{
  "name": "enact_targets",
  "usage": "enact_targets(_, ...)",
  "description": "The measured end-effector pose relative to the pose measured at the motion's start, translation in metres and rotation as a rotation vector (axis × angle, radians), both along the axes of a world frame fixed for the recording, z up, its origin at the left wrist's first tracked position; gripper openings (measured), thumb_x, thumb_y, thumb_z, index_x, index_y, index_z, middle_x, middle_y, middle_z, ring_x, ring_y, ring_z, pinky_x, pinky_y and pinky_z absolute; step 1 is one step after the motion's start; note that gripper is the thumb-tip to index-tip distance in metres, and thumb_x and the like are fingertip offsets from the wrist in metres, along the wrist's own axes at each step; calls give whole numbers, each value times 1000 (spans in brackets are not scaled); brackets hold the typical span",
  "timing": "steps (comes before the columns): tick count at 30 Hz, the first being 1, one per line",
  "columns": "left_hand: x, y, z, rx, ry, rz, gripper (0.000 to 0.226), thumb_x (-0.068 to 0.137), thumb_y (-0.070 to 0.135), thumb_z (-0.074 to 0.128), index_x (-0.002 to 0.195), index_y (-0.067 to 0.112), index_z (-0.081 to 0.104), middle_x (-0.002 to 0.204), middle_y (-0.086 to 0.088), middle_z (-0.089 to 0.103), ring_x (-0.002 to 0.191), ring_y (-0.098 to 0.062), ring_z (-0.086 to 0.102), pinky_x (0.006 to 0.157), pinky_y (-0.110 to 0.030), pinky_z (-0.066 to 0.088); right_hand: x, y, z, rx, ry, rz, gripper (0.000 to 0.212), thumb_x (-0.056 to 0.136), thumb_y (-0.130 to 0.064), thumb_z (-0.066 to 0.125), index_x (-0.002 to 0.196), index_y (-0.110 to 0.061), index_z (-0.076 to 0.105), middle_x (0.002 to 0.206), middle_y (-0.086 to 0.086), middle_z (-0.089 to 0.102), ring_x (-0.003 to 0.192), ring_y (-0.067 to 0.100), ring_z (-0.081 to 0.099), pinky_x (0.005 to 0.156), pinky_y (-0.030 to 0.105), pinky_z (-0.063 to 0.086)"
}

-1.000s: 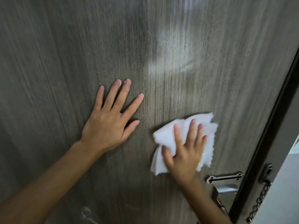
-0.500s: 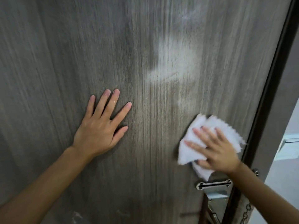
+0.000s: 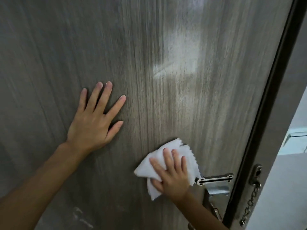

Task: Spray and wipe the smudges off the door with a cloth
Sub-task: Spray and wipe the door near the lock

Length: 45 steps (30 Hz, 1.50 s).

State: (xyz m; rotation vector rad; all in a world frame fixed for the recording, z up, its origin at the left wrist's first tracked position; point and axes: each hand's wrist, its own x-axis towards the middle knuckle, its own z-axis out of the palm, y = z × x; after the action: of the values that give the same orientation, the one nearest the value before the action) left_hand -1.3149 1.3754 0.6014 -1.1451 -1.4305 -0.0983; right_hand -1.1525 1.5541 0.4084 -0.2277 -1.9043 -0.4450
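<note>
Well left of the door handle [image 3: 214, 180], the left hand [image 3: 93, 123] is pressing flat on the door [image 3: 49, 63], fingers spread and straight, holding nothing. Just left of the handle, the right hand [image 3: 172, 176] is pressing the white cloth [image 3: 166, 151] against the wood, fingers straight over it. Wiping seems underway: a pale patch [image 3: 177, 60] above the handle is waiting, and faint marks [image 3: 79, 214] are remaining low down.

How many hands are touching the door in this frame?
2. The left hand lies flat with fingers spread on the grey wood-grain door, left of centre. The right hand presses the white cloth against it, beside the metal latch plate.
</note>
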Motion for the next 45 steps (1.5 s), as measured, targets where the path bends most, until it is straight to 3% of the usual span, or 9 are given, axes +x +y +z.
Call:
enact_targets(5,1,-1,0,9,3,-6,60,99,45,33,150,15,24,153,-24,18,142,-42,16,116,-54,4,2,4,-10,336,-247,27,62,92,-57,43,148,-33,32,157,6,20,145,26,19,116,43,15)
enact_targets(11,10,-11,7,-50,-72,20,62,98,47,36,150,16,25,154,-23,22,142,-40,17,115,-55,10,-1,0,21,347,-285,65,60,95,-51,40,150,-31,28,162,5,10,150,23,6,120,43,2)
enact_targets(20,-33,-106,-17,-8,-158,-82,56,99,38,35,148,14,23,153,-21,18,141,-40,16,117,-51,5,-76,-80,114,-2,193,15,54,95,-49,45,145,-28,42,155,13,30,148,31,16,119,48,11)
enact_targets(29,-121,-232,-149,207,-529,20,58,101,41,28,148,8,22,153,-29,13,147,-32,2,120,-46,1,-144,-167,82,-277,393,-79,53,98,-49,34,143,-23,40,149,25,35,143,42,22,118,51,12)
enact_targets(32,-143,-252,-166,198,-528,86,56,102,40,26,146,7,26,152,-30,15,146,-37,8,117,-53,7,-172,-209,50,-208,271,-22,53,98,-53,34,144,-28,39,158,16,23,148,34,13,118,50,12)
enact_targets(36,-174,-255,-174,155,-410,129,55,101,44,24,140,7,34,145,-31,22,136,-45,19,106,-65,17,-200,-254,-14,98,-118,35,66,91,-60,46,148,-32,29,163,7,7,149,29,7,118,46,7)
enact_targets(39,-182,-249,-182,199,-352,105,52,99,45,26,141,13,27,142,-30,22,136,-40,15,108,-62,13,-207,-266,-71,321,-468,98,80,84,-61,52,150,-29,19,159,3,13,146,28,2,117,45,9)
enact_targets(41,-185,-247,-183,212,-316,93,53,98,46,27,140,14,26,142,-30,23,137,-39,14,110,-59,10,-212,-271,-113,444,-626,113,69,90,-47,50,151,-26,25,160,0,16,146,26,7,119,45,1)
enact_targets(45,-186,-247,-183,236,-281,78,54,98,48,27,139,14,27,140,-30,26,136,-39,14,113,-54,4,-214,-272,-174,506,-710,173,64,93,-33,63,150,-21,36,162,4,13,150,20,9,122,38,0)
